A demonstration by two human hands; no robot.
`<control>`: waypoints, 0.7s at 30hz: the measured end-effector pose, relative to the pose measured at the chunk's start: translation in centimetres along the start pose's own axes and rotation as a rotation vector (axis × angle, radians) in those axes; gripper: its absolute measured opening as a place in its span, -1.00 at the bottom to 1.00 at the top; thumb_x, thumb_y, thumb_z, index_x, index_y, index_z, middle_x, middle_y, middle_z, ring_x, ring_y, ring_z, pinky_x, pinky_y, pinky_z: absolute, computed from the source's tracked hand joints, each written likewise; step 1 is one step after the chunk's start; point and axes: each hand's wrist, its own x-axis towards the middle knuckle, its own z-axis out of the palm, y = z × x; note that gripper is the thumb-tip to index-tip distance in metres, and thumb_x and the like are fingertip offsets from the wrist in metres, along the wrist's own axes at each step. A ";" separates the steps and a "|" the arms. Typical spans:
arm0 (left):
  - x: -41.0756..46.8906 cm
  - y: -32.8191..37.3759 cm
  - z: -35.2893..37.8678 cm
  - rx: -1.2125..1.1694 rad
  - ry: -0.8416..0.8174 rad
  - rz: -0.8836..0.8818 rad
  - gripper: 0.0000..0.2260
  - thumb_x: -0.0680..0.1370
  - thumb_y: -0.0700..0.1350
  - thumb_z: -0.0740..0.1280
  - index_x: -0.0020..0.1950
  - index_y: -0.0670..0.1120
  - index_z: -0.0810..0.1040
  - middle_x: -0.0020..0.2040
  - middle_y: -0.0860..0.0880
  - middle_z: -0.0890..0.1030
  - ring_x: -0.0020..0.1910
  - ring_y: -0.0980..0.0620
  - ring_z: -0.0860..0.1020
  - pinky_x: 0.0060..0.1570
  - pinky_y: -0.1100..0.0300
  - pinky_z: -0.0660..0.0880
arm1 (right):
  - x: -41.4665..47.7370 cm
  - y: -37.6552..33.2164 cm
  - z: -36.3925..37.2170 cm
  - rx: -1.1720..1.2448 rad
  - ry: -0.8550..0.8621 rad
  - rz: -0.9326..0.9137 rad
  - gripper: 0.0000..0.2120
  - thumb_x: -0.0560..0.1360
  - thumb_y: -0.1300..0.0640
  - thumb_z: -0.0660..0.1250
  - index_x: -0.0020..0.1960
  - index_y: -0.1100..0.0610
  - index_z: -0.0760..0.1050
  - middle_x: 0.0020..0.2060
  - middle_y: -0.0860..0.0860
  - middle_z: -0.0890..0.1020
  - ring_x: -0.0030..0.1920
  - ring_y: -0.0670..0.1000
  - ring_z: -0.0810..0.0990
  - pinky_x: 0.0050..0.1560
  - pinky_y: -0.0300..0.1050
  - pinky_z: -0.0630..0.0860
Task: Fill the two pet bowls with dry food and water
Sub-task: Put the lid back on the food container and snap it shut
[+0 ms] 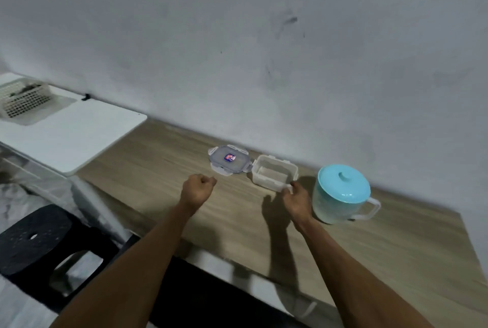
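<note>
Indoors, a person's two bare forearms reach over a wood-grain table [396, 261] set against a scuffed grey wall [237, 37]. The left hand [198, 190] is clenched in a fist and holds nothing, just near of a rectangular clear plastic lid [229, 160]. The lid lies flat, has a clip flap on each side and a small sticker at its centre. Just right of it stands a clear, round-cornered plastic box [274, 172], mouth up, its long side running left to right along the wall. What it holds cannot be made out. The right hand [297, 202] has curled fingers at the box's near right corner, on a clip flap; whether they grip it cannot be told. Right of that hand stands a round translucent jug [340, 195] under a smooth teal cap [343, 182], its handle [369, 208] pointing right. At far left, a white lattice basket [25, 100] sits on a white tabletop [79, 137]. Near left is a black stool [31, 238].
</note>
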 end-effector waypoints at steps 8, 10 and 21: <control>12.4 -0.6 1.2 0.206 -0.177 0.114 -0.66 0.43 0.18 0.30 -0.26 -0.11 0.53 -0.09 -0.20 0.67 -0.01 -0.21 0.63 -0.09 0.07 0.47 | 3.7 -1.3 3.4 -0.003 0.197 0.079 -0.64 0.63 0.09 0.23 0.36 0.26 0.43 0.24 0.23 0.57 0.26 0.27 0.55 0.27 0.20 0.51; 15.6 -0.8 1.7 0.258 -0.216 0.150 -0.59 0.42 0.18 0.29 0.02 -0.13 0.60 0.07 -0.21 0.66 0.07 -0.23 0.61 0.05 0.02 0.54 | 4.8 -1.4 4.1 -0.036 0.253 0.085 -0.67 0.63 0.14 0.22 0.33 0.29 0.45 0.21 0.26 0.59 0.23 0.29 0.56 0.24 0.15 0.52; 24.1 0.3 3.6 0.458 -0.452 0.386 -0.19 0.31 0.17 0.51 0.44 -0.14 0.30 0.35 -0.20 0.50 0.29 -0.22 0.50 0.22 -0.08 0.48 | 7.3 0.3 7.0 -0.151 0.401 0.188 -0.64 0.57 0.21 0.27 0.36 0.11 0.45 0.19 0.22 0.60 0.22 0.28 0.57 0.24 0.28 0.52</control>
